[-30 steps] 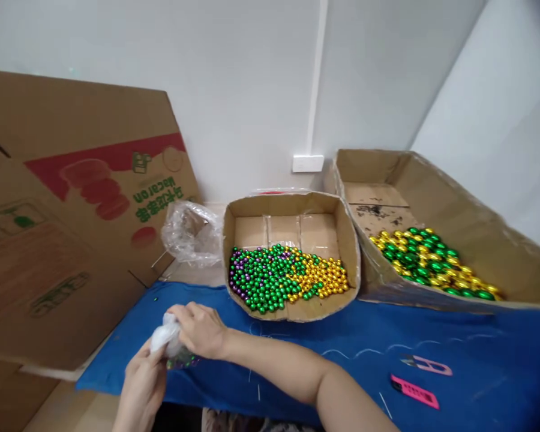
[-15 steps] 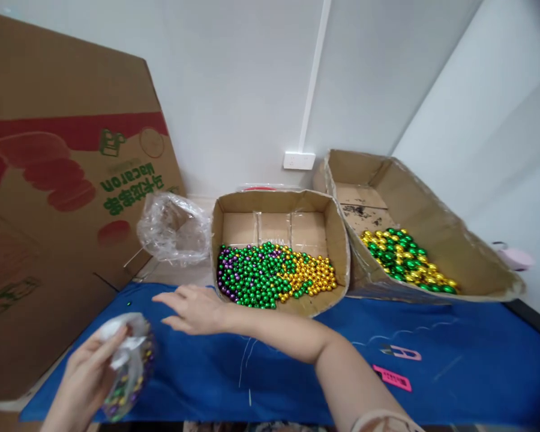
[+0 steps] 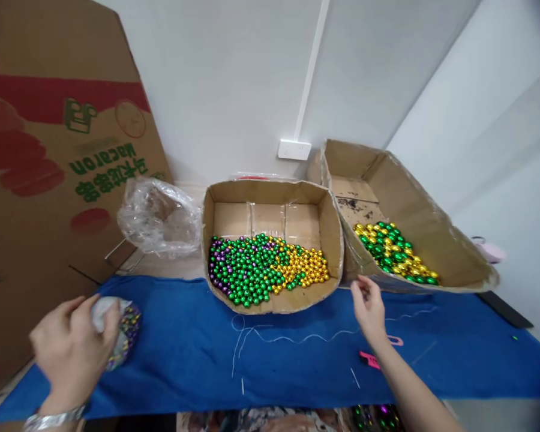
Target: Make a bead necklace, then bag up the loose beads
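Note:
On the left side of the blue cloth, my left hand (image 3: 74, 345) is closed over a round bundle of small beads (image 3: 129, 327) in purple, gold and green, with a whitish translucent wrapping. The palm hides part of it. My right hand (image 3: 369, 306) is at the front of the gap between two cardboard boxes, fingers curled together. Whatever they may pinch is too small to make out. A thin white thread (image 3: 312, 340) runs wavily over the cloth and passes by the right wrist. A pink-handled tool (image 3: 395, 341) and a bright pink cutter-like item (image 3: 369, 360) lie partly behind the right forearm.
The middle cardboard box (image 3: 330, 216) contains green, purple and gold beads. Larger green and gold beads lie in the right-hand box (image 3: 450, 246). Crumpled clear plastic (image 3: 162, 219) stands beside a tall printed carton (image 3: 85, 48). A wall socket (image 3: 294, 149) is behind.
My right hand has swung from the left, in front of the middle box, across to the right. My left hand has turned palm down over the bead bundle and lies lower on the cloth.

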Tool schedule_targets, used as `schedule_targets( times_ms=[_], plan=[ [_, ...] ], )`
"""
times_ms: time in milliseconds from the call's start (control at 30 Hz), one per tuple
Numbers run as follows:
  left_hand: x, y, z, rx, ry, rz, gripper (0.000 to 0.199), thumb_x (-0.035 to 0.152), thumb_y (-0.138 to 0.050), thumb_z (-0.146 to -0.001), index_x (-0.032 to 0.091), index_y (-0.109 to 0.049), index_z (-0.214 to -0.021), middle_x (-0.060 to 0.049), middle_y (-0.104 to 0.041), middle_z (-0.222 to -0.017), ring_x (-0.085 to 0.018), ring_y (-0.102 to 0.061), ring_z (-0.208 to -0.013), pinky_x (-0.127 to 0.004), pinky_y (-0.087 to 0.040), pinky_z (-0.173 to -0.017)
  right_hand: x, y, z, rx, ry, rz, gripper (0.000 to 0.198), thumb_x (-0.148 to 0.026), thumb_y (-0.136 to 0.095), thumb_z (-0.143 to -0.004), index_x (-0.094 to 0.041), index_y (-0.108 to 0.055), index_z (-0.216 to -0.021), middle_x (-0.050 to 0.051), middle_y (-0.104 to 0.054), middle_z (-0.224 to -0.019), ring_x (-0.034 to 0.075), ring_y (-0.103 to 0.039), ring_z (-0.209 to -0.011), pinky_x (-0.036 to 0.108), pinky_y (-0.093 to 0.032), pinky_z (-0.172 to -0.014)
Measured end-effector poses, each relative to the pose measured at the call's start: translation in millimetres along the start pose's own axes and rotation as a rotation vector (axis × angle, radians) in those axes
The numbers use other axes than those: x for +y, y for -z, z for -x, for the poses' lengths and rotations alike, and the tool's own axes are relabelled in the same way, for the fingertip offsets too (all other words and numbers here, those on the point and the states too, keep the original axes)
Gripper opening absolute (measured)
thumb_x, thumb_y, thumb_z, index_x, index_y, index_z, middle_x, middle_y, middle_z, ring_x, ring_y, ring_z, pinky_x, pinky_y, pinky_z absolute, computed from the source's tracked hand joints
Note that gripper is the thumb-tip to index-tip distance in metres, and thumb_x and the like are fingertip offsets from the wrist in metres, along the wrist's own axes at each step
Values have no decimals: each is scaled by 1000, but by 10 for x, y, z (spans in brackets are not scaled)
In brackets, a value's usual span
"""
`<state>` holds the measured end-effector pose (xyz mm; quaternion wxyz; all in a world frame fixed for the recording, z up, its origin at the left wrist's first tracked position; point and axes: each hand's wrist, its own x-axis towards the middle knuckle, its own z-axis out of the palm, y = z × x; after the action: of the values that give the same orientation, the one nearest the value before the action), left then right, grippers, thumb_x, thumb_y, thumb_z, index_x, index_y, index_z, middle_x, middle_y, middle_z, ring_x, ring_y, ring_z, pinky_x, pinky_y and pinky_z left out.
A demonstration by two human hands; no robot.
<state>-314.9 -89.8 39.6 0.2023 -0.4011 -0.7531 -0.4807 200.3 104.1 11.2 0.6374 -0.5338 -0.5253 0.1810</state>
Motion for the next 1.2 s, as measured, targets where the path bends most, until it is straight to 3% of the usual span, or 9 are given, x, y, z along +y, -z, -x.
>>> schedule_targets(
  times_ms=[67,167,267,400,500,633,800,967,1200],
  plan=[
    [335,-215,174,-30,-20,127,44,52,-60,-76,20,-62,-107,-13,-62,-115,-35,-53,-116,-53,-36,-104,296,0,-25,8,-340,-267,44,-52,-65,-75,-21,-57,-106,2,-63,-91,17,-63,-78,33,-53,-70],
    [790,-713,420,-383,339,576,61,55,-65,-75,19,-54,-122,-15,-60,-123,-30,-57,-112,-43,-46,-93,574,-172,-155,-45,-696,-594,25,-42,-62,-76,-20,-55,-85,0,-64,-79,15,-64,-71,32,-55,-65],
    [1040,-1183,480,-564,747,959,73,50,-73,-70,24,-45,-133,-14,-52,-135,-28,-56,-113,-35,-51,-80,735,-417,-256,-39,-799,-696,6,-23,-58,-72,-20,-54,-74,-3,-63,-69,12,-62,-62,25,-54,-59],
    [1048,-1451,372,-612,842,1168,69,34,-79,-64,31,-50,-127,-7,-61,-116,-22,-62,-91,-30,-50,-67,918,-691,-230,-90,-797,-664,13,-25,-60,-69,-24,-61,-81,-4,-68,-74,14,-63,-63,27,-55,-58],
    [953,-1506,323,-694,801,1205,62,21,-73,-62,30,-54,-120,-2,-63,-93,-19,-60,-76,-28,-48,-60,983,-820,-218,-134,-727,-644,29,-38,-59,-69,-27,-65,-96,-2,-72,-89,20,-66,-72,39,-58,-65],
    [892,-1542,302,-709,747,1238,70,2,-56,-47,26,-58,-113,4,-53,-66,-14,-50,-57,-23,-40,-51,873,-857,-271,-183,-708,-671,40,-47,-59,-70,-30,-65,-106,-1,-72,-99,23,-68,-82,45,-58,-73],
    [885,-1459,244,-671,718,1292,80,2,-48,-41,25,-58,-117,5,-51,-66,-11,-46,-55,-20,-34,-47,618,-758,-268,-233,-801,-677,41,-46,-59,-71,-29,-65,-108,-1,-72,-96,21,-68,-79,42,-59,-73],
    [744,-1228,174,-635,729,1326,63,2,-52,-43,20,-63,-103,4,-55,-70,-11,-50,-59,-20,-39,-50,264,-559,-150,-242,-796,-666,40,-44,-63,-71,-26,-65,-107,-1,-72,-93,18,-66,-74,35,-59,-65],
    [741,-865,56,-613,858,1421,53,2,-56,-41,17,-63,-91,3,-61,-66,-11,-53,-52,-22,-43,-51,-350,-233,-367,-222,-469,-665,46,-57,-68,-72,-34,-65,-112,1,-65,-123,27,-59,-116,48,-53,-93]
  ],
)
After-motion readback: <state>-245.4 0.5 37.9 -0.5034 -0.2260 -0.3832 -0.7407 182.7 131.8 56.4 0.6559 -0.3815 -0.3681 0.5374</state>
